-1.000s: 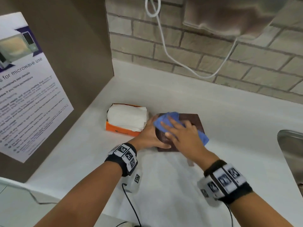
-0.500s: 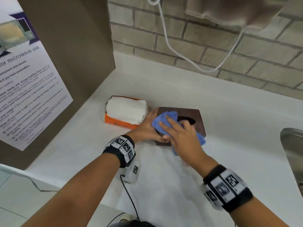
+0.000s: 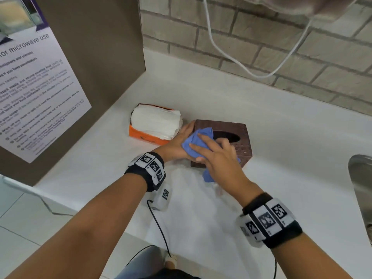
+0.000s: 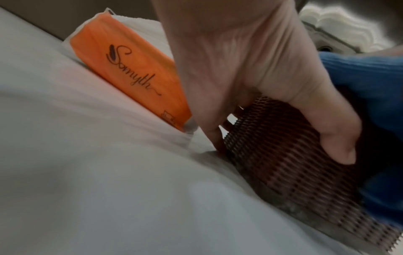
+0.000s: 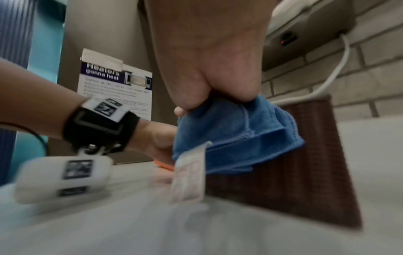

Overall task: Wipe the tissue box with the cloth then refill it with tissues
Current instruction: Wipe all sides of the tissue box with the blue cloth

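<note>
Nearest the camera, the right hand [image 3: 216,158] lies on top of the box [image 3: 244,137], fingers spread and fairly straight, pressing the cloth [image 3: 198,141] onto the lid. The right wrist view shows the thumb side bunching the cloth's edge, so it looks gripped as well as pressed, though blur makes that hard to settle. The left hand [image 3: 179,143] steadies the box at its left side, thumb curled down over the woven wall, fingers behind it.

By my reading the wipe is under way and only on the top; the sides look untouched, and the refill has not begun. The tissues [image 3: 156,121] sit just beyond, in their orange pack [image 3: 148,136] on the counter [image 3: 281,125], just beside the box (pack open at the top).

The box's oval slot is half covered by the cloth, its inside dark, so whether any tissues remain in it cannot be told. The sink at right is cut off.
</note>
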